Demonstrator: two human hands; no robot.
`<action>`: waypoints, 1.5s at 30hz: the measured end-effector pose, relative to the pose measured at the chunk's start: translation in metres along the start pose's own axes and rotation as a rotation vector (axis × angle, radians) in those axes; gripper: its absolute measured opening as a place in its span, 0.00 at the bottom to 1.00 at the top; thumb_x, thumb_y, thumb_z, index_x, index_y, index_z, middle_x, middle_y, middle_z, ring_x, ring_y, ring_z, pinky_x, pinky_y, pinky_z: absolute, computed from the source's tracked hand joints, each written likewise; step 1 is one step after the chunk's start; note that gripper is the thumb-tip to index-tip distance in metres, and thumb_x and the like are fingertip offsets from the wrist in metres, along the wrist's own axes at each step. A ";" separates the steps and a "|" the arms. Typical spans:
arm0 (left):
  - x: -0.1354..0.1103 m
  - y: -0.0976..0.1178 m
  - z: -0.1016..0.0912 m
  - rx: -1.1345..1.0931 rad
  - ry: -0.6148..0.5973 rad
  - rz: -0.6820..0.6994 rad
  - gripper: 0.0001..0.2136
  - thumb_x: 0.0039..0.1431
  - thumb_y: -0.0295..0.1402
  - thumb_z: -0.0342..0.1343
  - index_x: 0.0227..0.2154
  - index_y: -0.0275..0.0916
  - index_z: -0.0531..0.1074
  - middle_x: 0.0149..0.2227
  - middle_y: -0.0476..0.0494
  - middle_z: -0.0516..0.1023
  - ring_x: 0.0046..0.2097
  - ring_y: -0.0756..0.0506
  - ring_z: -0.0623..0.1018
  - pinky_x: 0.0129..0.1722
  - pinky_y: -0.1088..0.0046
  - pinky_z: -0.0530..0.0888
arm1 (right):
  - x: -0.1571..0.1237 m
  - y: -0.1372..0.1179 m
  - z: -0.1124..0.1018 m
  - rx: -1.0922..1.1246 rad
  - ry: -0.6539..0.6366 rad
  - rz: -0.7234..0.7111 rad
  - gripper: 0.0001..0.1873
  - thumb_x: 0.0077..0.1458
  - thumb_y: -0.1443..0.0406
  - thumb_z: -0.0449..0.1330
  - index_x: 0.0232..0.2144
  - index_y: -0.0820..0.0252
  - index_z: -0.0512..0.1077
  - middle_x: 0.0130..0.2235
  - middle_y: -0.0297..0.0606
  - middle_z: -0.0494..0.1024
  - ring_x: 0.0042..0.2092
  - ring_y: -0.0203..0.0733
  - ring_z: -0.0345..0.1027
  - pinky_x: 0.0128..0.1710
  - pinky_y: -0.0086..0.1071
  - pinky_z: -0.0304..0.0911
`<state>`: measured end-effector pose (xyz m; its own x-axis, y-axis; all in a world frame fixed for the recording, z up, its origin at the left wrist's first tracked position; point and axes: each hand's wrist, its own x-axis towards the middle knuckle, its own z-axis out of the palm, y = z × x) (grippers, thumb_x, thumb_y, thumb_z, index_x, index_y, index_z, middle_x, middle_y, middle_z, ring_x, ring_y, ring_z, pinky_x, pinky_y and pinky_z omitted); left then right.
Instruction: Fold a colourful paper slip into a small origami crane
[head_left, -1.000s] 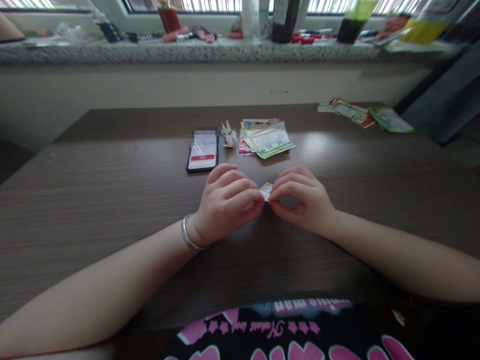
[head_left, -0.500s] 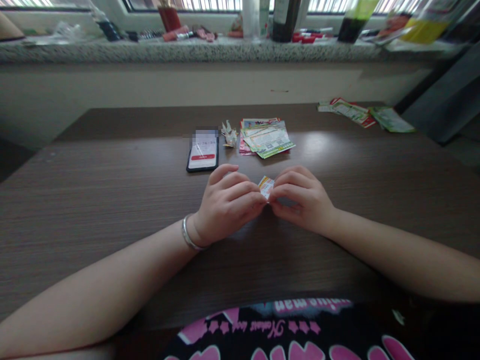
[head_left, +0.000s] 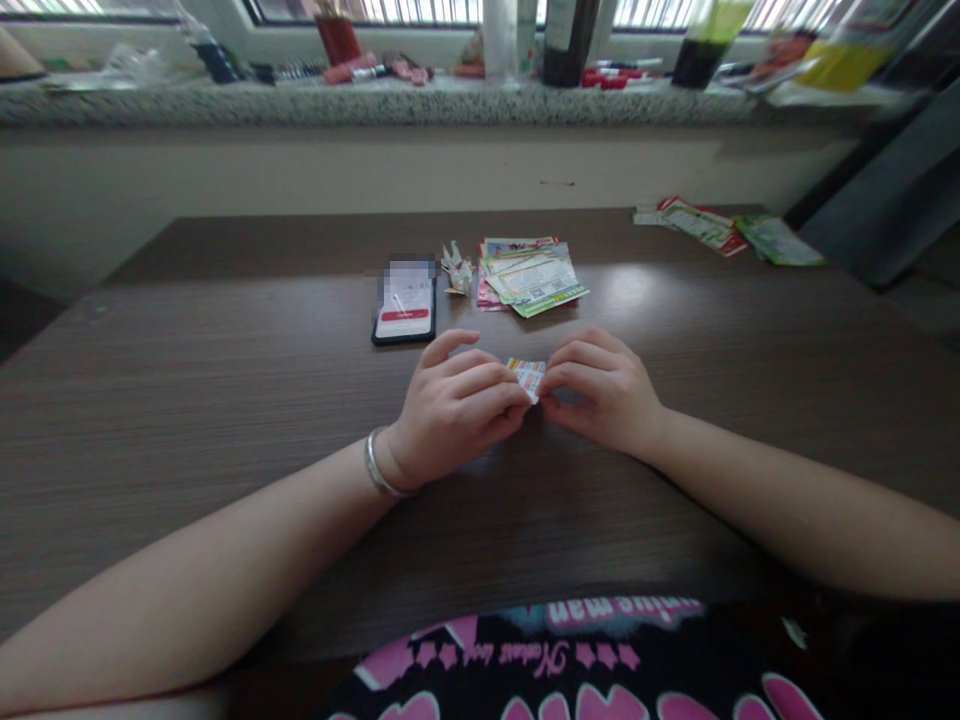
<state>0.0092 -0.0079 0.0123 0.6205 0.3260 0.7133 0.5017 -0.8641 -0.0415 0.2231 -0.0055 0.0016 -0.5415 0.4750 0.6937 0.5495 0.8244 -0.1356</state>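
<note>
Holding a small printed paper (head_left: 526, 376) just right of the frame's middle, above a dark wood table (head_left: 225, 400); hard to tell whether touching the surface. Pinching the paper's left side between thumb and fingers of the left hand (head_left: 457, 405), knuckles up, little finger bent and lifted apart at the far side. Pinching the opposite edge with the right hand (head_left: 600, 395), thumb and index fingertips together, a narrow gap behind them, other fingers curled alongside. Reaching in with the left forearm slanting up from the lower left corner, silver bracelet (head_left: 379, 465) around the wrist, and with the right forearm sloping in from the lower right edge. Facing, beyond the hands at upper centre, a phone (head_left: 405, 308), a crumpled scrap (head_left: 458, 272) and a pile of printed cards (head_left: 536, 275).
</note>
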 end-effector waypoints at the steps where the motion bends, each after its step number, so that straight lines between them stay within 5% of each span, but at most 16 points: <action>1: 0.000 0.000 0.000 0.002 0.001 -0.002 0.03 0.56 0.30 0.58 0.28 0.43 0.72 0.29 0.56 0.79 0.33 0.52 0.76 0.52 0.66 0.66 | 0.000 0.001 0.000 -0.005 -0.005 -0.001 0.02 0.52 0.67 0.61 0.28 0.57 0.73 0.31 0.35 0.77 0.37 0.40 0.68 0.39 0.35 0.65; 45: -0.008 -0.013 0.000 0.022 -0.035 -0.049 0.01 0.58 0.36 0.59 0.31 0.48 0.75 0.32 0.56 0.80 0.36 0.49 0.73 0.53 0.63 0.63 | -0.004 0.000 -0.003 0.012 -0.026 0.023 0.02 0.54 0.67 0.60 0.30 0.55 0.74 0.32 0.35 0.77 0.36 0.39 0.68 0.37 0.34 0.65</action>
<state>-0.0016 0.0008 0.0071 0.6151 0.3816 0.6900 0.5449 -0.8382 -0.0223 0.2272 -0.0079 0.0004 -0.5450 0.5014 0.6720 0.5546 0.8167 -0.1596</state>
